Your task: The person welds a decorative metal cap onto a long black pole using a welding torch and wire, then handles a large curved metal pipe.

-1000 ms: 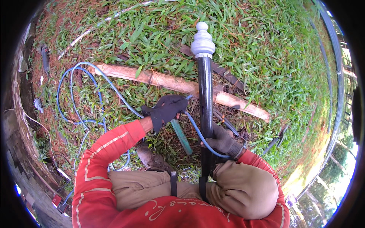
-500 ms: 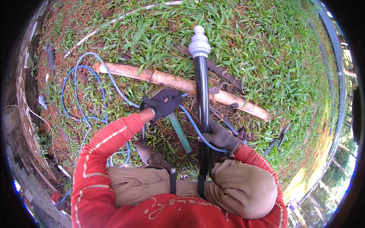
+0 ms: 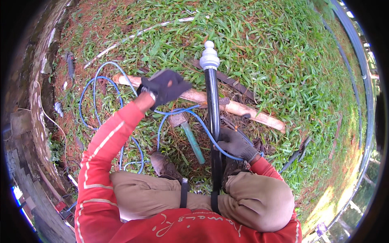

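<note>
A black pole (image 3: 212, 91) with a grey, stepped, knobbed top runs up between my knees. My right hand (image 3: 235, 143), in a grey glove, is closed around its lower part. Thin blue hose (image 3: 208, 131) crosses in front of the pole and passes over that hand's lower edge. My left hand (image 3: 164, 89), in a dark glove and slightly blurred, is raised left of the pole with its fingers stretched to the right and nothing visible in them. Below it the hose crosses itself, over a hammer (image 3: 193, 143) with a green handle and a brownish head.
A peeled wooden pole (image 3: 251, 112) lies across the grass behind the black pole, beside a dark flat strip (image 3: 237, 86). Loops of blue hose (image 3: 81, 101) spread at left. A pale stick (image 3: 133, 36) lies farther off. My boot (image 3: 164, 165) is near the hammer.
My left hand has let go of the blue hose and moved up and left. The hose now lies crossed near the hammer head, which has come into sight. My right hand keeps its place.
</note>
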Demonstrator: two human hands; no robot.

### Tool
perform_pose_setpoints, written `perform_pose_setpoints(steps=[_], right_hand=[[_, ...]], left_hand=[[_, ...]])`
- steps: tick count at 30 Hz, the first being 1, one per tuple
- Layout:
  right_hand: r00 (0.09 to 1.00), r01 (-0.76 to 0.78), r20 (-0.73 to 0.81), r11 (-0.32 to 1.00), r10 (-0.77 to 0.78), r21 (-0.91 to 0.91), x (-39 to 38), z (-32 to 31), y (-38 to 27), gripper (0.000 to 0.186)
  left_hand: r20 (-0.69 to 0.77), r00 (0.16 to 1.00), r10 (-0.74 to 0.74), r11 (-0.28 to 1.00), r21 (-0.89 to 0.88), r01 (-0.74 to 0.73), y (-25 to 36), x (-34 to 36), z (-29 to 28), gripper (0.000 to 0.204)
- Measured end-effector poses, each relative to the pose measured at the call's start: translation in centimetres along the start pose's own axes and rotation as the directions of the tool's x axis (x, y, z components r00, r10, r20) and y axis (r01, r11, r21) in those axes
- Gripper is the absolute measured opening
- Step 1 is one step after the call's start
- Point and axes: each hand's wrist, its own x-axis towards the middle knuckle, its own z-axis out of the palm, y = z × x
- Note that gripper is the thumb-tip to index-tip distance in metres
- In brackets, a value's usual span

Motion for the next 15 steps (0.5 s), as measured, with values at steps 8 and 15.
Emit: perform_pose_setpoints(steps=[8, 15], right_hand=[[0.748, 0.144, -0.664, 0.979, -0.01, 0.147, -4.1, -5.3, 4.6, 0.046], [-0.193, -0.425, -0.981, 0.902, -0.008, 0.076, -18.4, -12.3, 16.1, 0.048]], left_hand=[[-0.187, 0.954, -0.236, 0.796, -0.6, 0.079, 2.4, 14.4, 0.2, 0.05], [0.257, 0.966, -0.014, 0.285, -0.926, 0.25, 3.6, 19.4, 3.0, 0.045]])
